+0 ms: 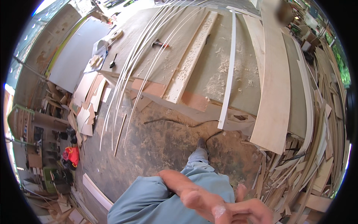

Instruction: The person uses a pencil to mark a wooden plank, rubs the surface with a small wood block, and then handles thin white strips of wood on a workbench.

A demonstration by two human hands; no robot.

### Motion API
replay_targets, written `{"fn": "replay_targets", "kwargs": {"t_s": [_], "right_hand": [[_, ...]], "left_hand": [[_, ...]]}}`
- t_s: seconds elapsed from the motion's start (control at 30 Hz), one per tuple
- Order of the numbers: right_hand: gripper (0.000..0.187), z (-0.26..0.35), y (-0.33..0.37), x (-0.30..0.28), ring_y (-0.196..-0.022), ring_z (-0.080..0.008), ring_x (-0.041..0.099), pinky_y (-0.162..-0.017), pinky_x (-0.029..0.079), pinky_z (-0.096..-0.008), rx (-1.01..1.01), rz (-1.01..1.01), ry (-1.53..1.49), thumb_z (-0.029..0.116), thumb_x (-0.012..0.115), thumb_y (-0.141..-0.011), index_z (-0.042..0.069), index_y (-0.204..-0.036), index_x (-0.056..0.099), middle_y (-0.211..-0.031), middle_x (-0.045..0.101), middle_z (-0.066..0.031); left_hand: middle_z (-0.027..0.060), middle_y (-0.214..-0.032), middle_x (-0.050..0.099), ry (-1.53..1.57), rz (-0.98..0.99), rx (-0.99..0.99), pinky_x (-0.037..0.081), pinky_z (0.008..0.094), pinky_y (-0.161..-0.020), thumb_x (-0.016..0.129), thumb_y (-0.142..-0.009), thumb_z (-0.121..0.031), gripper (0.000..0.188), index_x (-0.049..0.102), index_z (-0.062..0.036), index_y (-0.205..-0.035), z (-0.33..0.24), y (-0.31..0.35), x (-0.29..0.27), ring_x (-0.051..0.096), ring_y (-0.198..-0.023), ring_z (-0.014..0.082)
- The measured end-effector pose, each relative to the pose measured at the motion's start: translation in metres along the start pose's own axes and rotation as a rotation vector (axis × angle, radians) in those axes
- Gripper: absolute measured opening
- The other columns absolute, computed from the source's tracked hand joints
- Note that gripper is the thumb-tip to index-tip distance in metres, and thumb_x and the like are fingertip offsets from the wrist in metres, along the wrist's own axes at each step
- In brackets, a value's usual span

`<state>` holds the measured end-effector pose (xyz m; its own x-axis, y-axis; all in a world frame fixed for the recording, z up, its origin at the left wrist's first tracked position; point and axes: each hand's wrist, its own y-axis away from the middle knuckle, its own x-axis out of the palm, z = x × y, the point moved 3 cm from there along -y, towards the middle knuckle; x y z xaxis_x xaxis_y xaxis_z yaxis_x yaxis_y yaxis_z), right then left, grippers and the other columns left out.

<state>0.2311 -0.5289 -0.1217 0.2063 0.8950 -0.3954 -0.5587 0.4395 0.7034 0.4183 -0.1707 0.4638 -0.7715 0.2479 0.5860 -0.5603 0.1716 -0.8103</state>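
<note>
My left hand reaches across my lap at the lower edge, its forearm coming in from the left. Its fingers look spread and bent, with a whitish patch near one knuckle, and nothing shows in them. Behind it a fingertip sticks up; I cannot make out which hand it belongs to. No right forearm shows. Ahead stands a large worktable. A long board covered with shavings, a narrow white strip and a wide pale board lie on it, touched by neither hand.
Several thin strips overhang the table's left side. A hammer-like tool and a tape roll lie there. A dark cable crosses the floor. Scrap wood heaps up on the right; offcuts lean at left.
</note>
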Motion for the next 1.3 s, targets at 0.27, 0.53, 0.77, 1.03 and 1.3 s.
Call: {"fn": "replay_targets", "kwargs": {"t_s": [0.27,0.53,0.77,1.03,1.3], "right_hand": [[0.024,0.028,-0.006,-0.016,-0.070,-0.0239,0.060,-0.067,0.048,-0.0341,0.009,-0.080,0.167,0.014,0.063,-0.073,-0.003,-0.091,0.064,-0.081,0.064,-0.0124],[0.026,0.057,-0.050,-0.040,-0.069,-0.0253,0.061,-0.064,0.048,-0.0354,-0.074,-0.030,0.310,0.014,0.063,-0.072,-0.002,-0.093,0.063,-0.081,0.064,-0.0147],[0.028,0.092,-0.118,-0.105,-0.069,-0.0265,0.062,-0.061,0.049,-0.0365,-0.378,-0.063,0.548,0.013,0.063,-0.071,-0.002,-0.095,0.063,-0.082,0.064,-0.0168],[0.027,0.149,-0.187,-0.192,-0.082,-0.0350,0.063,-0.074,0.048,-0.0412,-0.609,0.342,1.096,0.015,0.061,-0.072,-0.003,-0.092,0.063,-0.088,0.065,-0.0210],[0.035,0.215,-0.166,-0.285,-0.086,-0.0341,0.063,-0.077,0.047,-0.0416,-0.494,-0.973,0.130,0.024,0.060,-0.078,0.000,-0.103,0.064,-0.092,0.066,-0.0215]], "left_hand": [[0.0261,-0.121,0.038,0.027,-0.047,-0.019,0.040,0.0394,-0.084,0.044,-0.088,-0.048,0.051,0.054,-0.0025,-0.109,0.016,-0.037,-0.067,0.040,-0.115,0.0350],[0.0210,-0.113,0.046,-0.192,-0.144,0.025,0.038,0.0383,-0.088,0.054,-0.086,-0.036,0.037,0.054,-0.0031,-0.103,0.040,-0.062,-0.103,0.044,-0.110,0.0304],[0.0095,-0.104,0.055,-1.445,-1.158,-0.059,0.037,0.0316,-0.091,0.062,-0.086,-0.025,0.028,0.055,-0.0051,-0.103,-0.012,-0.015,-0.239,0.049,-0.105,0.0184],[0.0151,-0.105,0.054,-2.777,-1.652,-0.790,0.038,0.0439,-0.087,0.069,-0.075,-0.030,0.044,0.053,-0.0004,-0.104,-0.050,0.160,-0.386,0.052,-0.100,0.0326],[0.0154,-0.106,0.059,-2.280,-1.602,-0.849,0.036,0.0472,-0.093,0.068,-0.071,-0.019,0.036,0.053,-0.0085,-0.101,-0.061,0.214,-0.397,0.051,-0.108,0.0352]]}}
